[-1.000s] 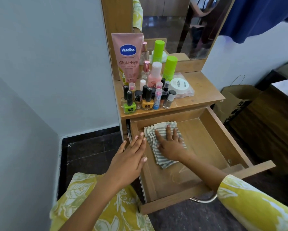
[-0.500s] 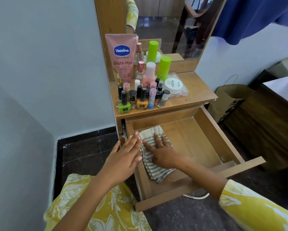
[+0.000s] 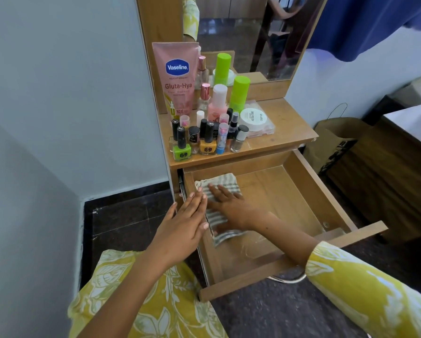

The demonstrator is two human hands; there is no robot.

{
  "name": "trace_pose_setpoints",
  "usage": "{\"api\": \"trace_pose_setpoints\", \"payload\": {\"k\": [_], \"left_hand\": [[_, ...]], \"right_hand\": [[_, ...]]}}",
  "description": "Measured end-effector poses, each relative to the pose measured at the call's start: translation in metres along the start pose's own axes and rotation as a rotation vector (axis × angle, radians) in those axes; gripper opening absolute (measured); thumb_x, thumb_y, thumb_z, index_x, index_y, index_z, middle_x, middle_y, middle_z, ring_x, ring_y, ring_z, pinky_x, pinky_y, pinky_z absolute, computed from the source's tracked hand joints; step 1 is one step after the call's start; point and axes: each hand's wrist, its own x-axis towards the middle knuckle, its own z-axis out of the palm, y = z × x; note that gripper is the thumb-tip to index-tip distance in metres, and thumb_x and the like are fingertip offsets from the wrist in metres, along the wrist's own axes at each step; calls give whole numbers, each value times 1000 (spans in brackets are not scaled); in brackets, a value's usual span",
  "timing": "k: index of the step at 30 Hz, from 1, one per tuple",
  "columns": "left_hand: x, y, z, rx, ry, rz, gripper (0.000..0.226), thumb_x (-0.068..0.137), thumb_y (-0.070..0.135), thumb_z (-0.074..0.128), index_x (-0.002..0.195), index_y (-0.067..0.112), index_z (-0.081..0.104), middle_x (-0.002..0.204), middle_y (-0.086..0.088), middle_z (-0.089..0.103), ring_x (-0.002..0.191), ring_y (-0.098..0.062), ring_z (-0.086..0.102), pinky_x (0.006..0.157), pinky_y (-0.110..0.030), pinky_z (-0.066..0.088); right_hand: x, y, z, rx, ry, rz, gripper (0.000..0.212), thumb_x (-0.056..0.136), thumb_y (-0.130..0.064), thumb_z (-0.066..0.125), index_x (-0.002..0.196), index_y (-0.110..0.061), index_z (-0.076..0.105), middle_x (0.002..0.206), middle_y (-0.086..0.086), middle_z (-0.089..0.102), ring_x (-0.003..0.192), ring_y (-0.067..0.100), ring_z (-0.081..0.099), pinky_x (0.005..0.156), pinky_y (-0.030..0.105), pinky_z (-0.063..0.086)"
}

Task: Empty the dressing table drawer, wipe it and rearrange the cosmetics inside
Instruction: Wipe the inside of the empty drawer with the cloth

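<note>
Pulled fully out below the tabletop (image 3: 287, 123): the drawer (image 3: 309, 176), emptied, floor bare except for the cloth (image 3: 225, 181) at its 10 o'clock corner. Cosmetics (image 3: 204, 132) crowded on the tabletop at 12 o'clock from the drawer, tube at the back, nail polishes in front. Paper bag (image 3: 336, 142) on the floor at 3 o'clock.

Wiping in hand, likely about midway through the task. To do well: press flat and even, sweep along the left wall, then across toward 3 o'clock and back to 6 o'clock, working into corners where dust collects; refold to a clean face if soiled; hold the drawer steady against sliding.

Right hand (image 3: 229, 206) reaching in from 5 o'clock, palm down, fingers spread straight on the cloth, pressing, grip released, nothing clenched. Left hand (image 3: 182, 228) coming from 7 o'clock, fingers straight and together, laid along the drawer's left rim, grip likewise released.
</note>
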Motion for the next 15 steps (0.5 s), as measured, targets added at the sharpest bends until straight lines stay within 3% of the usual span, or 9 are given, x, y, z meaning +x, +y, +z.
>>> {"api": "trace_pose_setpoints", "payload": {"k": [5, 8, 12, 15], "left_hand": [[1, -3, 2, 26, -2, 7, 59, 98, 50, 7, 145, 24, -19, 147, 9, -34, 134, -5, -31, 111, -32, -14], [1, -3, 2, -9, -14, 13, 56, 101, 43, 14, 139, 28, -24, 146, 10, -37, 133, -4, -32, 109, -31, -16], [0, -3, 2, -19, -12, 12, 58, 101, 42, 16, 139, 29, -25, 144, 10, -39, 133, -6, -32, 109, -32, -16], [1, -4, 3, 2, -17, 14, 59, 98, 51, 10, 139, 29, -26, 143, 10, -40, 131, -5, -36, 110, -33, -16]], "right_hand": [[-8, -13, 4, 41, 8, 49, 94, 86, -35, 64, 151, -30, -3, 157, 5, -22, 145, 28, -17, 116, 53, 5], [-27, -27, 17, -1, -40, 83, 95, 87, -21, 63, 150, -28, -8, 155, 8, -25, 144, 31, -17, 116, 54, 12], [-35, -33, 24, -23, -106, 107, 112, 77, -34, 72, 149, -26, -14, 153, 11, -28, 143, 34, -18, 114, 52, 26], [-36, -30, 19, -13, -105, 108, 115, 74, -34, 74, 149, -29, -13, 154, 7, -27, 143, 33, -17, 114, 52, 27]]}}
